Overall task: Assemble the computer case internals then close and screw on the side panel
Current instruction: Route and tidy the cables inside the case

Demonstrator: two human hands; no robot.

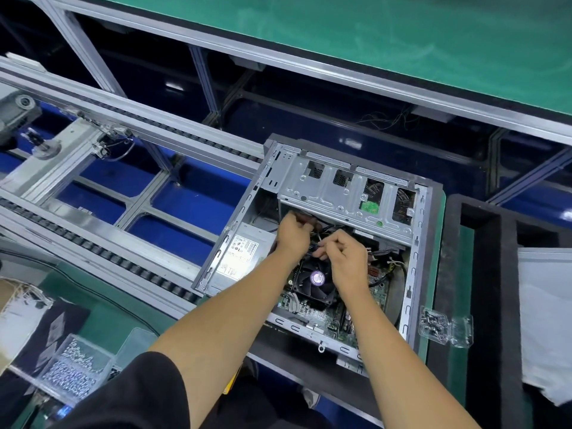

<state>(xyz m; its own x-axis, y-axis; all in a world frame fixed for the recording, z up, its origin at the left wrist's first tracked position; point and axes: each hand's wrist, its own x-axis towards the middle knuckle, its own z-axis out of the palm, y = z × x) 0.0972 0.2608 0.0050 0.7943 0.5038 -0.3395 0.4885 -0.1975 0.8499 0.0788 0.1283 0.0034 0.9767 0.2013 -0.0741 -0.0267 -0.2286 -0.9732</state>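
Both our hands are in the open computer case: left hand curls around dark cables under the drive cage, right hand pinches the same bundle just above the one CPU fan. One power supply sits left of the fan. Two clear screw boxes: one right of the case, one lower left.
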